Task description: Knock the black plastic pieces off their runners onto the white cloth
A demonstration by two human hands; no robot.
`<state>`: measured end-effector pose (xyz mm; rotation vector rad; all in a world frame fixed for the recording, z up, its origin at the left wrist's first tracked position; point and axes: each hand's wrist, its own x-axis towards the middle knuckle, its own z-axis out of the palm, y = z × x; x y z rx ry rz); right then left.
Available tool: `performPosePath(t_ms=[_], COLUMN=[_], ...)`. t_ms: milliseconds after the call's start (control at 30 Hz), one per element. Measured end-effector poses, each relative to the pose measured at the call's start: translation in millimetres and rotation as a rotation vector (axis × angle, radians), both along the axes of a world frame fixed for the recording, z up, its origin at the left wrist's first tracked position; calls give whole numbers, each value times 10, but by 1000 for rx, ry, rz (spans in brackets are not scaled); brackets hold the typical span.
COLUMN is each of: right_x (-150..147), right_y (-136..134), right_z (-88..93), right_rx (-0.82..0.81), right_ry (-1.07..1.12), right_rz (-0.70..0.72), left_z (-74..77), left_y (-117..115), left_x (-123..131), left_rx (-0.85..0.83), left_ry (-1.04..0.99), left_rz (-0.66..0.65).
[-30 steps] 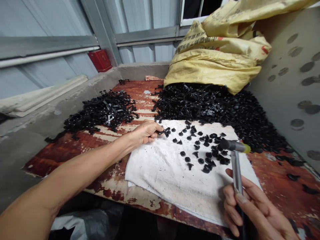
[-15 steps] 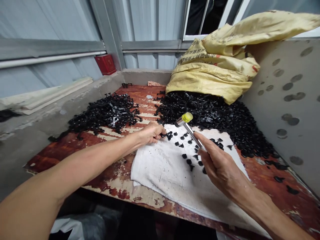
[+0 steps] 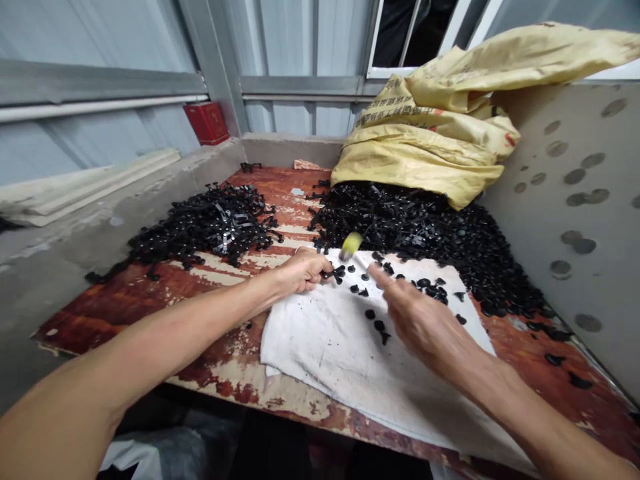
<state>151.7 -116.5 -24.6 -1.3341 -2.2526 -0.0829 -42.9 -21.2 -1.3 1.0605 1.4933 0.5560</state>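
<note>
1. Two bare hands worked over a white, stained cloth pad (image 3: 325,347) laid on the worn red-painted wooden bench (image 3: 150,293); the pad probably cushioned blows and kept small parts from rolling off.
2. Left hand (image 3: 300,270) rested at the pad's upper-left edge, fingers pinched together on a small black plastic sprue piece (image 3: 334,272), pressing it flat on the cloth so it stayed put under the tool.
3. Right hand (image 3: 415,317) was blurred, fingers curled around the handle of a small yellow-headed mallet (image 3: 351,244); the handle was mostly lost in motion blur, only the yellow head showed clearly, just above and beside the held piece.
4. Loose black round plastic buttons (image 3: 400,287) lay scattered on the pad to the right of the left hand, likely where they dropped once knocked free.
5. Heap of black plastic strips (image 3: 210,223) sat on the bench to the left, well apart from the big black plastic parts pile (image 3: 430,233) behind the pad, so the two lots stayed separate.
6. Yellow woven sack (image 3: 440,127) leaned on the grey spotted wall (image 3: 575,200), mouth open over the big pile, within reach of both hands.
7. Red box (image 3: 206,122) sat on the ledge at the back left.
</note>
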Motion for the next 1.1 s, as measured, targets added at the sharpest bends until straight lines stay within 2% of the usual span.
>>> performPosePath(t_ms=[67, 200, 300, 400, 500, 600, 700, 833, 967, 1100], right_x=[-7, -21, -17, 11, 55, 112, 180, 257, 294, 305], right_y=[17, 36, -4, -109, -229, -309, -388, -578, -760, -795], right_z=[-16, -15, 35, 97, 119, 96, 71, 31, -57, -113], right_rx=[-33, -108, -211, -255, -336, -468, -586, -705, -691, -676], right_ry=[-38, 41, 33, 317, 738, 1042, 1252, 1376, 1376, 1427], right_rz=[17, -57, -22, -93, -227, -306, -402, -495, -532, -519], left_z=[-14, -45, -56, -42, -13, 5, -7, -33, -45, -73], left_y=[-1, -15, -7, 37, 89, 121, 127, 68, -66, -160], left_x=[6, -5, -68, -145, -131, 10, 175, 248, 207, 208], left_rx=[-5, 1, -16, -102, -99, -19, -7, 0, 24, -5], left_ry=[-6, -32, -45, -171, -370, -428, -418, -405, -378, -332], left_rz=[-1, -10, -46, -71, 23, 124, 137, 122, 95, 119])
